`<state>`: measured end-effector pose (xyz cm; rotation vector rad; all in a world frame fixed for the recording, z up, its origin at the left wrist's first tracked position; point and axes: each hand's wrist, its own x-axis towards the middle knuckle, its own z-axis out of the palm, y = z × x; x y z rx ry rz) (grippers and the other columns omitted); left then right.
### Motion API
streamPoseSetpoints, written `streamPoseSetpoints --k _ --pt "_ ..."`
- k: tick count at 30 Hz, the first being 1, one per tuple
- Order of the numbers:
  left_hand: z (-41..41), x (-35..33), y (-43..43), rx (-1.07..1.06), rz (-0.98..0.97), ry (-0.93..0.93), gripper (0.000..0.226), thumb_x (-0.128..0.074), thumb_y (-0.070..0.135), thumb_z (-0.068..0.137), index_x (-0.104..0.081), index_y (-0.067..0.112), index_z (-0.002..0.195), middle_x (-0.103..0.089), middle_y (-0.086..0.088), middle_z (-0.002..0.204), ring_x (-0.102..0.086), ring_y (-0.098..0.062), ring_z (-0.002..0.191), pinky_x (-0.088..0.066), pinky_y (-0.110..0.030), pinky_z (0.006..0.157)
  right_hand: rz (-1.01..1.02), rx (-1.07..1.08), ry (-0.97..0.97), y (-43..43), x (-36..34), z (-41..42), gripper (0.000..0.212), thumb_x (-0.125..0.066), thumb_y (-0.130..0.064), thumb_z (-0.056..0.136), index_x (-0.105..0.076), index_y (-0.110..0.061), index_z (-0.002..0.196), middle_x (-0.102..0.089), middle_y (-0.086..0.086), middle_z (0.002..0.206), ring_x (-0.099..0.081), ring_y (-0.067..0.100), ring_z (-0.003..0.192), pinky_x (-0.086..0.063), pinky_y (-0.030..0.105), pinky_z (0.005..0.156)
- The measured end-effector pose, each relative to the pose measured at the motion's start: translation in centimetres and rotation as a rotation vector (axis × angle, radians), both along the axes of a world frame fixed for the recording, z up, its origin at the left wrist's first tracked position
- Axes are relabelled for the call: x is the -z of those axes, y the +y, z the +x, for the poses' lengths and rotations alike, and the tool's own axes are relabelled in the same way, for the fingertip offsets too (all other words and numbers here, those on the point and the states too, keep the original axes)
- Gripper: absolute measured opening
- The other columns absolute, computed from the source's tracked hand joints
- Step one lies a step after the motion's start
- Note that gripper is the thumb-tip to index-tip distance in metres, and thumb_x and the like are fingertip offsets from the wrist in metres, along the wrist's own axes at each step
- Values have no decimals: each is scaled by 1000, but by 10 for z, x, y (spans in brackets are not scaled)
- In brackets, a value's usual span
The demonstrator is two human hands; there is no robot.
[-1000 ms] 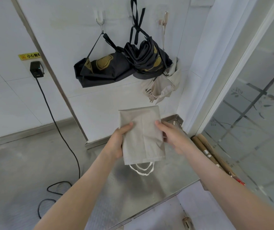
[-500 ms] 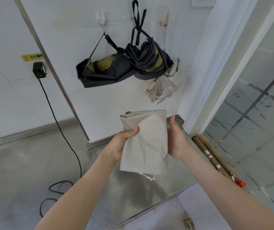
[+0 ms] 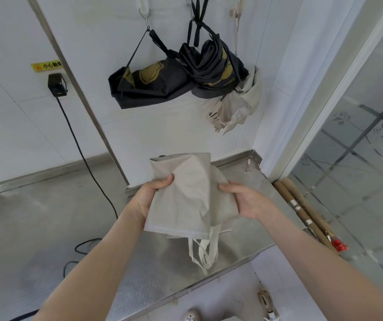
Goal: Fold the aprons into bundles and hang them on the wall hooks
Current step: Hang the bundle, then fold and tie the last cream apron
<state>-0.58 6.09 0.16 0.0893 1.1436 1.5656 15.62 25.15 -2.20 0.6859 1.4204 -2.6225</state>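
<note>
Head | steel counter (image 3: 243, 181) | white tiled wall (image 3: 107, 26) | frosted glass (image 3: 359, 147) right

White tiled wall (image 3: 12, 126) (steel counter (image 3: 23, 228) below)

Bright, even daylight; soft shadows; sharp focus; wide-angle bending at edges; faint floor sheen.
</note>
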Motion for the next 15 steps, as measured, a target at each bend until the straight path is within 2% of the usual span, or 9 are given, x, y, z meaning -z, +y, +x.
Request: streamPoseSetpoints --k 2,4,6,8,10,12,15 --pt "-1 -1 -4 -44 -69 13 29 -75 21 73 -73 5 98 -72 -14 97 -70 -30 84 -54 -45 84 33 76 -24 1 -3 -1 42 -72 -12 64 -65 -10 106 -73 7 94 -71 21 84 -58 33 74" --pt "-1 -1 -4 -84 -105 34 25 -68 22 81 -69 5 100 -73 -12 93 -70 -29 81 -52 -46 87 60 120 -5 1 -6 -4 45 -65 -9 66 -62 -10 111 -71 7 98 -69 21 87 -56 35 78" --pt "1 0 -2 -111 -119 49 20 -65 23 87 -68 7 98 -74 -10 87 -71 -27 75 -53 -44 81 63 152 16 -1 -7 -8 53 -65 -6 65 -56 -9 117 -68 7 101 -68 20 89 -55 34 79" --pt "3 2 1 -130 -124 52 19 -63 25 89 -67 8 98 -74 -9 83 -71 -25 72 -54 -41 75 52 160 14 -2 -7 -12 59 -66 -3 65 -50 -6 122 -67 8 102 -68 21 87 -57 32 73" --pt "5 5 3 -150 -127 56 21 -62 26 90 -67 8 99 -74 -8 83 -72 -24 71 -54 -40 72 76 132 -18 -5 -7 -14 59 -67 0 68 -50 -3 124 -68 11 104 -68 24 89 -57 36 75" --pt "7 8 7 -160 -137 85 25 -63 26 89 -66 8 106 -74 -8 87 -72 -25 76 -55 -38 70 129 113 -63 -8 -7 -16 44 -64 4 79 -53 -2 121 -68 12 101 -68 27 88 -57 41 78" --pt "10 11 15 -174 -137 154 29 -65 25 89 -64 7 112 -74 -9 94 -70 -27 84 -56 -39 73 216 112 -157 -13 -9 -21 18 -57 5 87 -55 -5 103 -66 10 77 -62 21 58 -53 31 55"
